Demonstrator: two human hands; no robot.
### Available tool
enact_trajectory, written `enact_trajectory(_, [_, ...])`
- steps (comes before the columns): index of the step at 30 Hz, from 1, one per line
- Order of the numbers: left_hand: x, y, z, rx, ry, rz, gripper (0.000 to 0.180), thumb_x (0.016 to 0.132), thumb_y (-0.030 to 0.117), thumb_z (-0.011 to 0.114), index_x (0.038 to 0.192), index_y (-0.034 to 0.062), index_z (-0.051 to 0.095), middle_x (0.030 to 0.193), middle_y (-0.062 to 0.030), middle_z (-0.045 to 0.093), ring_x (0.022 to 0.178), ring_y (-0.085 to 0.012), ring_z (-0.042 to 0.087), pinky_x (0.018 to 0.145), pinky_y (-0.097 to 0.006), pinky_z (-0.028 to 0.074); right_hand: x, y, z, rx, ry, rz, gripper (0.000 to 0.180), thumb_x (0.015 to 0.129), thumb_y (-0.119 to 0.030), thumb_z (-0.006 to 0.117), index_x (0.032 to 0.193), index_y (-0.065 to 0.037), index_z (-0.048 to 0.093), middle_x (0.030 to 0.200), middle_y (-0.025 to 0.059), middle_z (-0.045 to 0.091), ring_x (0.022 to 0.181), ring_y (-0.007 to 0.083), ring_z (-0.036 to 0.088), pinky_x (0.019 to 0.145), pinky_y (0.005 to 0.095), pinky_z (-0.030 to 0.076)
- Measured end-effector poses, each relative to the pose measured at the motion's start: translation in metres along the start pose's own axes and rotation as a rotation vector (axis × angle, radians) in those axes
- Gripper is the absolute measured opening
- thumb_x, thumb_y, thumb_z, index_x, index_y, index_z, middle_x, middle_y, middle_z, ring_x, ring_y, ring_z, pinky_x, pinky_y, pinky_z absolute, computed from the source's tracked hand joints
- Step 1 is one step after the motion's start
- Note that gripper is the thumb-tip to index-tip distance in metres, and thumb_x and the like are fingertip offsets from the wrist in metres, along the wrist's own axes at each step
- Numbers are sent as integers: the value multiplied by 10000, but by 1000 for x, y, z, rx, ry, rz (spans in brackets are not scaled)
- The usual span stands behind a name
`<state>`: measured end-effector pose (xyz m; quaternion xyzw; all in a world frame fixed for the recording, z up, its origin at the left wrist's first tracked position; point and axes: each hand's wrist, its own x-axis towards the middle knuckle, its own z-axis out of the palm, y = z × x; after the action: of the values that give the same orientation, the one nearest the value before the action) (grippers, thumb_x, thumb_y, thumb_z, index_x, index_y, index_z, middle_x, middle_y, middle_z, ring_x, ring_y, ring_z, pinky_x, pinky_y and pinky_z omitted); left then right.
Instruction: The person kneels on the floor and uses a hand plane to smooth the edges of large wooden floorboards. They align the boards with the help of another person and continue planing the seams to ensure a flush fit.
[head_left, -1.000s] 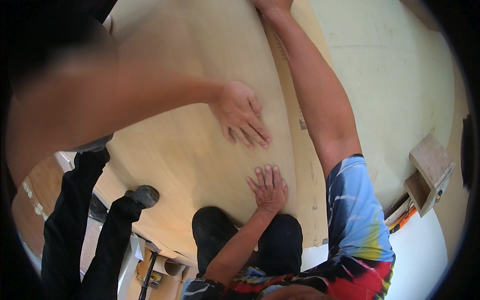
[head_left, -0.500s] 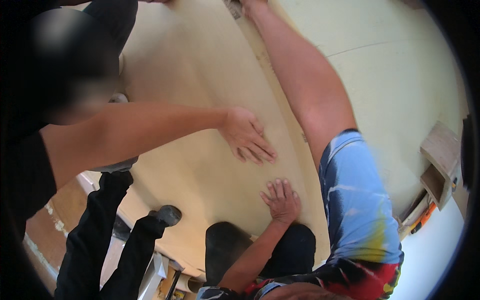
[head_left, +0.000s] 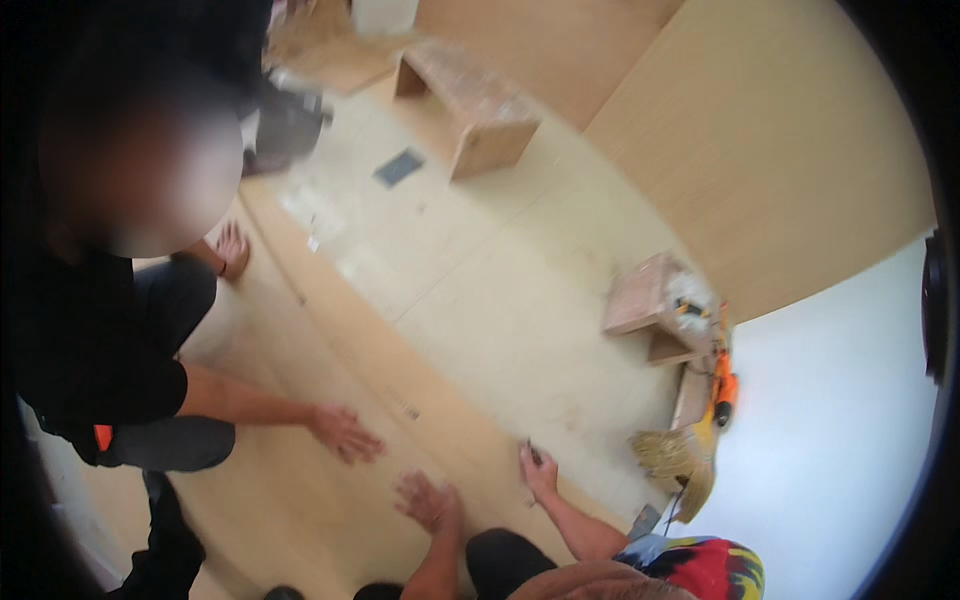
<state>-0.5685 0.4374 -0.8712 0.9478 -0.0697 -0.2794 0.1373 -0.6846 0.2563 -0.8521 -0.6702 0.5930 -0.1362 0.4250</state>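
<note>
My left hand (head_left: 430,502) lies with fingers spread on a tan wooden sheet (head_left: 300,520), close to a co-worker's hand (head_left: 345,433) resting on the same sheet. To its right, my right hand (head_left: 540,473) is closed round a small dark tool (head_left: 536,453); its kind is too small to make out. That hand is beside the sheet's long right edge, over a lighter strip (head_left: 400,385). The co-worker's other hand (head_left: 233,250) presses on the sheet farther up.
A pale panelled surface (head_left: 460,300) stretches beyond the strip. On it stand a wooden box frame (head_left: 495,140) and a smaller one (head_left: 645,295), with a dark flat rectangle (head_left: 399,167) nearby. A straw brush (head_left: 670,455) and an orange power tool (head_left: 725,385) lie at right. The co-worker (head_left: 100,370) crouches at left.
My right arm, stretched far ahead before, has drawn back near my body. The view has swung toward the right. My left hand stays spread on the sheet; the co-worker's hand remains near it.
</note>
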Motion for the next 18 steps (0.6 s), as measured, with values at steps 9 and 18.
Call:
enact_trajectory(9, [44,-29,-26,655,-218,1179,409,985,273,559,1387,207,583,1449,-181,498,1437,-384,368,1097,-717,255,-38,58,-90,-632,-88,60,488,882,-328,662,1224,16,613,1226,235,630,1184,414,591,1008,483,478])
enact_trajectory(18, [47,12,-42,752,-366,1075,356,939,129,556,1251,232,694,1442,-136,521,1361,-330,459,1092,-612,344,-98,66,17,-243,-492,-332,318,885,-254,609,1096,-32,692,1092,252,685,1034,426,656,907,496,516])
